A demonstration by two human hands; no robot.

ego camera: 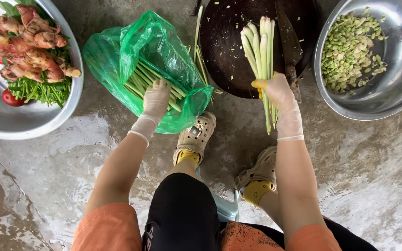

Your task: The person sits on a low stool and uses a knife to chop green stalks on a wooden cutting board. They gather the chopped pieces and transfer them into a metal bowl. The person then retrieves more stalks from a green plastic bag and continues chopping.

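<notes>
Squatting over a wet concrete floor (373,186), a person in thin translucent gloves works with lemongrass stalks — the right hand (279,95) is closed around a bundle of lemongrass (260,51), gripping it low on the stalks so that the pale thick ends fan out beyond the fingers across a round dark chopping board (229,51), while the thin ends trail back past the wrist. Just to the right of that hand lies a cleaver (289,44), its blade on the board and its handle beside the knuckles. Farther right sits a steel bowl (396,88) holding sliced greenish pieces. The left hand (156,100) reaches into a green plastic bag (117,51), fingers curled loosely over the loose stalks (140,81) inside — whether it has actually gripped any cannot be told. Well off to the left of that hand, a second metal basin (33,121) carries pink-tinged ginger-like roots (29,42), green leaves and a red tomato (11,97). Below both hands, beige clogs (196,135) rest on the floor.
</notes>
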